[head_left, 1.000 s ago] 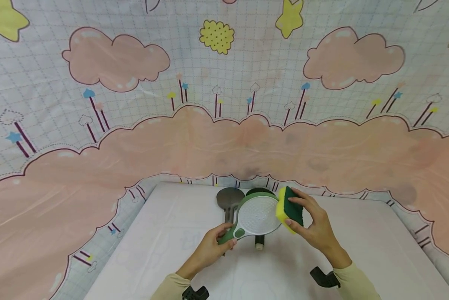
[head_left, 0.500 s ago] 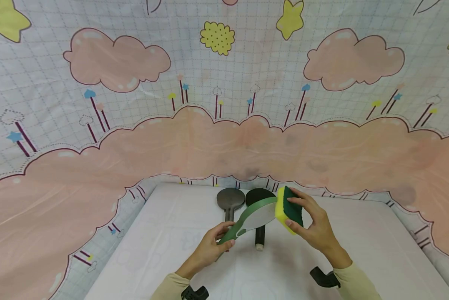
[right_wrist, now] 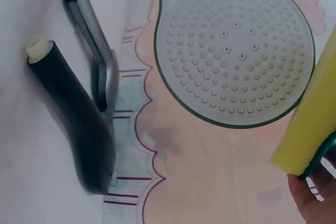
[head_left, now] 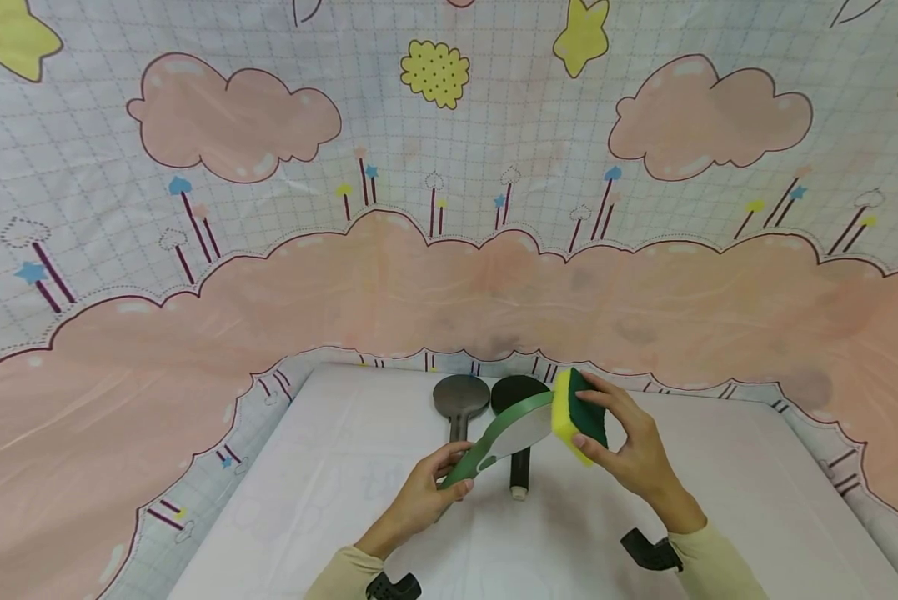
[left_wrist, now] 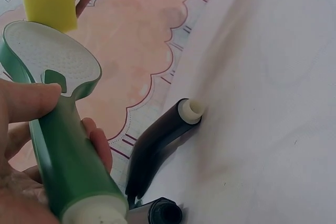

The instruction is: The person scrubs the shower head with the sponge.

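My left hand (head_left: 421,496) grips the handle of a green shower head (head_left: 512,427) with a white nozzle face, raised over the table. Its thumb lies along the green handle (left_wrist: 73,156) near the button in the left wrist view. In my right hand (head_left: 634,450) is a yellow sponge (head_left: 565,417) with a dark green scouring side, pinched between thumb and fingers. The sponge's yellow side meets the rim at the far end of the shower head. Rows of small nozzles cover the round face (right_wrist: 236,72) in the right wrist view.
A grey shower head (head_left: 461,397) and a black shower head (head_left: 519,475) lie side by side on the white table (head_left: 343,467), near its back edge. Behind the table hangs a patterned cloth (head_left: 449,292) with pink clouds.
The green shower head has turned in my left hand, so its nozzle face shows narrower in the head view and more of the black shower head appears. The sponge stays at its rim.
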Demonstrator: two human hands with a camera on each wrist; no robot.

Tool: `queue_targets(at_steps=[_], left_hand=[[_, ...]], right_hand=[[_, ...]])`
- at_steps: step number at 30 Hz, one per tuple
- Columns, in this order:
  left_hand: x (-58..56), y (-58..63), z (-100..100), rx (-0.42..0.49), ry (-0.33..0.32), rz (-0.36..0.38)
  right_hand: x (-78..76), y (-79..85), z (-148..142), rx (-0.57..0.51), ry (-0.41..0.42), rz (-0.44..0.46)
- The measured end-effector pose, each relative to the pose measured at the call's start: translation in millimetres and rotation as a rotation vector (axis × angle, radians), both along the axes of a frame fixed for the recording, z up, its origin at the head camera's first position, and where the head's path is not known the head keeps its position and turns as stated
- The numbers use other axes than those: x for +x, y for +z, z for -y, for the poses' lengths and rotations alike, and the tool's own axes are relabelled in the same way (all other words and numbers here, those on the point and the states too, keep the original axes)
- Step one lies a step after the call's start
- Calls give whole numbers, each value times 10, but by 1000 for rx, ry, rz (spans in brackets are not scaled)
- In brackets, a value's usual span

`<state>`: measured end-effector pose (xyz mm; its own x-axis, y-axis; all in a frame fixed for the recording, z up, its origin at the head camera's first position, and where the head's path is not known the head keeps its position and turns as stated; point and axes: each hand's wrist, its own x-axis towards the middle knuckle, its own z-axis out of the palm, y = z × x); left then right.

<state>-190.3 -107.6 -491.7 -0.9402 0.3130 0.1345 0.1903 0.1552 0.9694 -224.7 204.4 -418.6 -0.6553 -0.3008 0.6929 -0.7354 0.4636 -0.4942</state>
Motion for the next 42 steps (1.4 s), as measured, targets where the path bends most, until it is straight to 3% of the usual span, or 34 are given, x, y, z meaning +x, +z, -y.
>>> queue_targets(at_steps=[9,19,35,42], left_hand=[[23,6,-33,15,-13,14],[5,27,-117,17,65,-26],[-132,165,-380,-2,188,-51],[-161,206,-486,56,172,-25]], right_hand=[[-17,9,11,5,-56,25],[31,51,137,61,-82,-43],[7,102,272,124,-152,-214],[-42,12,351,172,-176,-373]])
